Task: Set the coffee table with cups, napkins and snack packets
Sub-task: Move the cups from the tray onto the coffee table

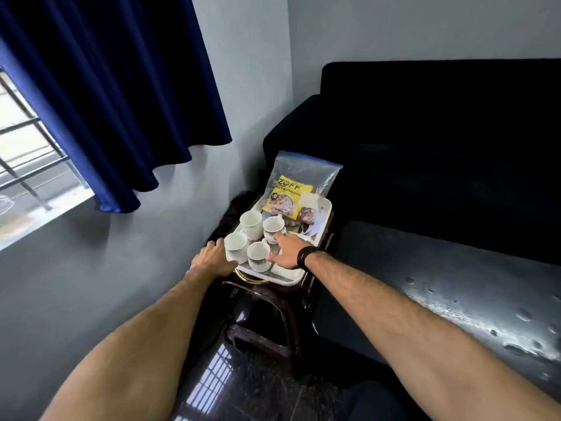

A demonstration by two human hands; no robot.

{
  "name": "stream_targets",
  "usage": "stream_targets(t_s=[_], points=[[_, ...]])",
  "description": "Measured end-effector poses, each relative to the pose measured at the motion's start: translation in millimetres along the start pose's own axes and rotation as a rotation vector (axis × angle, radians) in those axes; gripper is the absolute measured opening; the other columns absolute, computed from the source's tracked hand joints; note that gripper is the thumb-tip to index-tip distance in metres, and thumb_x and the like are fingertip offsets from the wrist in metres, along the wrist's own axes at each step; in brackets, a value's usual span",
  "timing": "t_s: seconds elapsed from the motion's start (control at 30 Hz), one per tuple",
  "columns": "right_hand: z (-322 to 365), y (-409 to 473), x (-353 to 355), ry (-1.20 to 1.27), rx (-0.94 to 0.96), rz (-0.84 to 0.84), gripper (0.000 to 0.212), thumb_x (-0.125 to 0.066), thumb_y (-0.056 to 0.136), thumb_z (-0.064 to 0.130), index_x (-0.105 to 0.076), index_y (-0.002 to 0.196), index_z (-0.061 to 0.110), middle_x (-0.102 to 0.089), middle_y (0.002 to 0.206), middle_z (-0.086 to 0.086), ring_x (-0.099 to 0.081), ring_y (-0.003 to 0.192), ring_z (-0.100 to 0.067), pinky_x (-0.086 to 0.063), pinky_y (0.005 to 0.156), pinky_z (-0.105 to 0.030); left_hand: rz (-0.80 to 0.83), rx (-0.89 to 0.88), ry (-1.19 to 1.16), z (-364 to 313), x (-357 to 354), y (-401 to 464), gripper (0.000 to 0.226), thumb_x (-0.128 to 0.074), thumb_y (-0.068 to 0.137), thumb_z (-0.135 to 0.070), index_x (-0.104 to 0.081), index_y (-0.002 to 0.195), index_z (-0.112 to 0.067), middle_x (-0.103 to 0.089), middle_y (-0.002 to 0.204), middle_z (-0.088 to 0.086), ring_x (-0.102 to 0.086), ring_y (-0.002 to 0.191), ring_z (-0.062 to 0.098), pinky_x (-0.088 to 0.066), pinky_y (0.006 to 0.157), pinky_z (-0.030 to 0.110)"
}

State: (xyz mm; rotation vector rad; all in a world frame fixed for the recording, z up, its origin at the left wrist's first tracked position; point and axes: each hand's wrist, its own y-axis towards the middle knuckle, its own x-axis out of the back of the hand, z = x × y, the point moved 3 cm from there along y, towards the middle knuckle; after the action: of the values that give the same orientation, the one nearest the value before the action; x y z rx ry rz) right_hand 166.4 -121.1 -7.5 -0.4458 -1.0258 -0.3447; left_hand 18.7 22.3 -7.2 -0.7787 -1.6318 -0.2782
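A white tray [324, 211] sits on a dark stool [267, 299] beside the sofa. On it stand several white cups [250, 223] and, at the far end, a clear zip bag [306, 174] holding a yellow snack packet [285, 197]. White napkins [283, 270] lie at the tray's near right. My left hand [212, 259] curls around the tray's near left edge. My right hand [288, 249] lies flat over the near right part of the tray, fingers spread and touching a cup; whether it grips anything is unclear.
A dark sofa [425, 141] fills the right. A dark glossy table top [455, 284] lies at right, close to the stool. A blue curtain [106, 101] and a barred window [27, 147] are at left. Glossy floor lies below.
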Motion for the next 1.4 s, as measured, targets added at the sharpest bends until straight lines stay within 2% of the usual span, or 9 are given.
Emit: stream_targets(t_s=[0.2, 0.33, 0.53, 0.77, 0.97, 1.1, 1.17, 1.27, 1.4], points=[[13, 28, -33, 0.039, 0.007, 0.030, 0.070, -0.065, 0.080, 0.053, -0.037, 0.139, 0.030, -0.050, 0.133, -0.012, -0.052, 0.121, -0.036, -0.047, 0.092, -0.044, 0.039, 0.005, -0.035, 2, -10, 25, 0.079, -0.067, 0.075, -0.042, -0.029, 0.142, -0.025, -0.041, 0.137, 0.013, -0.045, 0.126, 0.036, -0.043, 0.098, 0.048], [16, 46, -44, 0.000, 0.022, 0.037, 0.073, -0.067, 0.079, 0.052, -0.034, 0.141, 0.033, -0.051, 0.128, -0.012, -0.054, 0.119, -0.036, -0.049, 0.089, -0.043, 0.059, -0.046, -0.056, -10, -15, 46, 0.090, -0.069, 0.076, -0.033, -0.018, 0.150, -0.031, -0.037, 0.138, 0.015, -0.043, 0.127, 0.035, -0.043, 0.102, 0.048], [18, 62, -56, -0.027, 0.008, -0.032, 0.068, -0.074, 0.075, 0.049, -0.045, 0.132, 0.025, -0.056, 0.123, -0.013, -0.056, 0.115, -0.036, -0.050, 0.087, -0.043, 0.074, -0.083, 0.051, -23, -24, 69, 0.074, -0.065, 0.085, -0.033, -0.028, 0.149, -0.032, -0.034, 0.140, 0.015, -0.038, 0.130, 0.040, -0.039, 0.105, 0.052], [18, 53, -52, 0.020, 0.055, -0.128, 0.063, -0.074, 0.077, 0.035, -0.042, 0.129, 0.021, -0.052, 0.120, -0.016, -0.061, 0.106, -0.040, -0.052, 0.082, -0.044, -0.058, -0.046, 0.053, -21, -21, 54, 0.058, -0.064, 0.084, -0.030, -0.038, 0.136, -0.030, -0.037, 0.131, 0.013, -0.041, 0.123, 0.038, -0.044, 0.095, 0.053], [15, 25, 15, 0.071, 0.092, -0.365, 0.063, -0.072, 0.076, 0.026, -0.043, 0.132, 0.030, -0.042, 0.133, -0.009, -0.062, 0.103, -0.031, -0.054, 0.082, -0.040, -0.271, -0.141, 0.025, -51, 25, 24, 0.063, -0.068, 0.084, -0.036, -0.033, 0.137, -0.032, -0.041, 0.127, 0.014, -0.046, 0.117, 0.037, -0.049, 0.086, 0.053], [-23, -11, 61, 0.048, 0.019, -0.443, 0.061, -0.070, 0.079, 0.029, -0.042, 0.133, 0.033, -0.041, 0.130, -0.006, -0.061, 0.105, -0.031, -0.054, 0.085, -0.041, -0.313, -0.224, -0.017, -104, 36, 3, 0.069, -0.067, 0.083, -0.040, -0.029, 0.139, -0.030, -0.041, 0.129, 0.015, -0.046, 0.118, 0.038, -0.047, 0.087, 0.052], [-57, -38, 79, 0.025, -0.030, -0.440, 0.062, -0.068, 0.079, 0.031, -0.041, 0.134, 0.032, -0.042, 0.128, -0.005, -0.059, 0.108, -0.031, -0.052, 0.086, -0.041, -0.316, -0.286, -0.073, -139, 28, -9, 0.077, -0.070, 0.081, -0.037, -0.025, 0.141, -0.020, -0.042, 0.131, 0.018, -0.044, 0.121, 0.040, -0.045, 0.090, 0.053], [-118, -83, 97, -0.006, -0.125, -0.456, 0.061, -0.066, 0.080, 0.035, -0.041, 0.135, 0.031, -0.045, 0.124, -0.004, -0.061, 0.103, -0.032, -0.052, 0.081, -0.041, -0.277, -0.362, -0.122, -194, 3, -27, 0.080, -0.072, 0.079, -0.034, -0.026, 0.137, -0.004, -0.041, 0.134, 0.021, -0.041, 0.125, 0.043, -0.041, 0.095, 0.052], [-206, -148, 102, 0.007, -0.318, -0.499, 0.062, -0.066, 0.079, 0.040, -0.037, 0.132, 0.027, -0.050, 0.124, -0.004, -0.062, 0.104, -0.032, -0.051, 0.080, -0.042, -0.180, -0.453, -0.114, -267, -46, -53, 0.076, -0.070, 0.078, -0.035, -0.031, 0.135, -0.004, -0.042, 0.132, 0.017, -0.042, 0.128, 0.037, -0.043, 0.095, 0.048]])
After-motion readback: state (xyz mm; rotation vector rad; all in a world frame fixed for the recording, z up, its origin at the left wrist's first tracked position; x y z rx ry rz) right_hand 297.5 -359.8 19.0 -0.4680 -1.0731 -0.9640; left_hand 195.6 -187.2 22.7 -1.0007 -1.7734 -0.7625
